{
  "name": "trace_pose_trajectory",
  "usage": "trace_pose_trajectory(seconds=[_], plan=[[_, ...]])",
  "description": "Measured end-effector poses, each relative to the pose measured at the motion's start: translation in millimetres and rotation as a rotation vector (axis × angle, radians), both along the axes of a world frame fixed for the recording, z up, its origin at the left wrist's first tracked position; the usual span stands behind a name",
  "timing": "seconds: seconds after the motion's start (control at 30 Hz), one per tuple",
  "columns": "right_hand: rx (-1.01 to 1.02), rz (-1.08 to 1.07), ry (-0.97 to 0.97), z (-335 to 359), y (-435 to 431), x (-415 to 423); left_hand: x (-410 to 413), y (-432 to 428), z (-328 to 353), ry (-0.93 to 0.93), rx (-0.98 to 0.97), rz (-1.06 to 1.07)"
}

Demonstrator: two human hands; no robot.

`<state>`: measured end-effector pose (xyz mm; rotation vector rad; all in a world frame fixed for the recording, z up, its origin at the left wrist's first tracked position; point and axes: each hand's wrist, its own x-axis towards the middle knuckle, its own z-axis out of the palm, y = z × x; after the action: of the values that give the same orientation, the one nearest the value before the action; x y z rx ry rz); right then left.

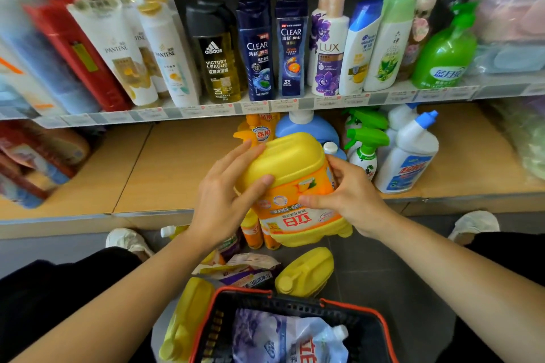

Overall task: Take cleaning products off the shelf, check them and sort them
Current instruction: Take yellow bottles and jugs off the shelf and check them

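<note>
Now both hands grip a yellow jug [292,186], held upside down in the air before the lower shelf [165,168]. The left hand [224,194] wraps its upper left side, fingers [239,156] spread over the base and thumb on the front. The right hand [351,194] closes on the right side, thumb across the orange label. Below, two more jugs [305,271] lie on the floor beside a basket [265,300] holding a pouch [289,339].
</note>
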<state>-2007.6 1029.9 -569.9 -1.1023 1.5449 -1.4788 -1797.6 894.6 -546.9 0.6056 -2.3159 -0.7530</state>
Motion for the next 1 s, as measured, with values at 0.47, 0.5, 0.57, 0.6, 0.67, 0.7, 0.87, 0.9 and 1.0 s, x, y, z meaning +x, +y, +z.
trace_pose_trajectory(seconds=[0.47, 0.5, 0.57, 0.6, 0.67, 0.7, 0.87, 0.9, 1.0], plan=[[-0.020, -0.025, -0.272, -0.7, -9.9, 9.2, 3.1, 0.2, 0.3, 0.333, 0.510, -0.077], [-0.018, -0.028, -0.289, -1.4, -10.9, 9.7, 4.0, -0.2, -0.5, 0.319, 0.451, -0.107], [-0.008, -0.031, -0.315, -2.6, -12.7, 10.8, 5.9, -0.5, -2.2, 0.292, 0.375, -0.138], [-0.003, -0.034, -0.326, -3.1, -13.4, 11.4, 6.2, 0.3, -3.0, 0.281, 0.352, -0.128], [0.002, -0.036, -0.344, -3.8, -14.8, 12.6, 6.7, 2.0, -5.5, 0.267, 0.312, -0.086], [0.004, -0.036, -0.351, -4.1, -15.3, 13.6, 7.5, 2.7, -6.8, 0.267, 0.303, -0.065], [0.013, -0.049, -0.387, -4.6, -18.7, 19.7, 11.1, 0.3, -11.3, 0.257, 0.449, 0.051], [0.009, -0.058, -0.396, -4.2, -19.6, 20.8, 12.2, -1.0, -12.7, 0.222, 0.521, 0.074], [-0.010, -0.086, -0.417, -0.7, -21.4, 22.6, 15.3, -5.6, -20.3, 0.043, 0.772, 0.036]])
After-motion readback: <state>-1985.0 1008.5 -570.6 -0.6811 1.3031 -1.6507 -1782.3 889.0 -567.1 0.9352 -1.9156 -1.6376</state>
